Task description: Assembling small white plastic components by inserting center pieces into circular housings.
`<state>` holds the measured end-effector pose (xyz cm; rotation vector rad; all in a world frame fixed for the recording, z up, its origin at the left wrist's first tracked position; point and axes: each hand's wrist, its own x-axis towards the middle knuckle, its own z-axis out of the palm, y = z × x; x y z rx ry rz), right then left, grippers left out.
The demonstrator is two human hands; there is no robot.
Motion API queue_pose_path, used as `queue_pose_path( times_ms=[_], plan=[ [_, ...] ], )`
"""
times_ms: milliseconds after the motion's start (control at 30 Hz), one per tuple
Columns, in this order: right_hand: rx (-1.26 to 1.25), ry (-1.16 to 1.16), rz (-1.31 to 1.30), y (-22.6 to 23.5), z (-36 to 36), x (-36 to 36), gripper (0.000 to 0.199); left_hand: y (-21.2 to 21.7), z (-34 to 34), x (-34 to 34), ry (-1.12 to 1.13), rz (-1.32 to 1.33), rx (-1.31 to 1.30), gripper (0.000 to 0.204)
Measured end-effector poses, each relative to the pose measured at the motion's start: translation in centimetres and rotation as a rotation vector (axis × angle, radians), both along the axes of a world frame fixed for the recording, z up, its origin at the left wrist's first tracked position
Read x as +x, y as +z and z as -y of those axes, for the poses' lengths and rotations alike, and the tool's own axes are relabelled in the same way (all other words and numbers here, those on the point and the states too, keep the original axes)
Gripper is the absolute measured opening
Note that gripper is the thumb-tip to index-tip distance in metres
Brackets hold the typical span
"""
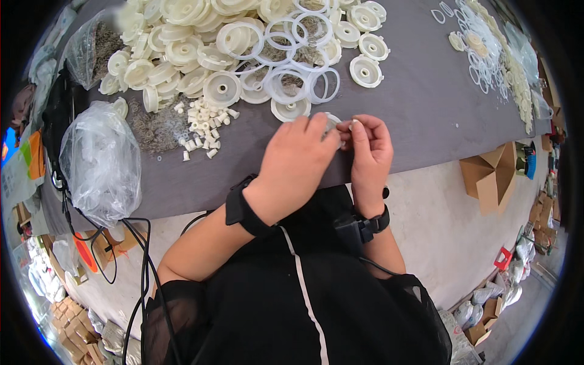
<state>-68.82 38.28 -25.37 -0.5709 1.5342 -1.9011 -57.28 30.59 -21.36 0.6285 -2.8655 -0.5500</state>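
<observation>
Our left hand [296, 163] curls, its grip hidden; our right hand [372, 151] pinches a small cream plastic piece [352, 124].

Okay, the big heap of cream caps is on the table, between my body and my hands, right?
Not quite: the head view shows the cream caps heaped on the table beyond your left hand and right hand.

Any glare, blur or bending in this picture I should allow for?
Head view: bright glare streaks the clear plastic bag; head view: fisheye distortion bows the grey table toward the rim, which fades to black; head view: the white piece in the right hand is too small to read clearly.
</observation>
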Motion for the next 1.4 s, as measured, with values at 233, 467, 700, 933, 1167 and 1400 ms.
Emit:
queue_pose_path(
  times_ms=[233, 467, 700, 933, 1167, 1400],
  plan=[
    [0.000, 0.059, 0.006, 0.6, -0.3, 0.0, 0.013, 0.5, 1.0, 3.7, 0.227, -0.170, 0.083, 0.045],
    [0.082, 0.173, 0.103, 2.3, -2.4, -0.1, 0.015, 0.3, 0.4, 2.3, 0.231, -0.100, 0.193, 0.045],
    [-0.080, -0.055, 0.061, 0.3, -1.8, -2.6, 0.015, 0.0, -0.1, -0.5, 0.090, -0.313, 0.331, 0.044],
    [0.028, -0.142, -0.170, 0.4, -2.3, -2.8, 0.015, 3.7, 2.2, 4.4, 0.188, -0.104, 0.229, 0.018],
    [-0.011, -0.004, -0.223, 0.3, -0.5, -0.9, 0.011, 2.6, 3.2, 11.6, 0.461, -0.057, 0.129, 0.019],
    [-0.022, 0.046, -0.313, 0.1, 0.8, -0.3, 0.014, 2.1, 4.3, 13.6, 0.537, -0.192, 0.054, 0.021]
  ],
)
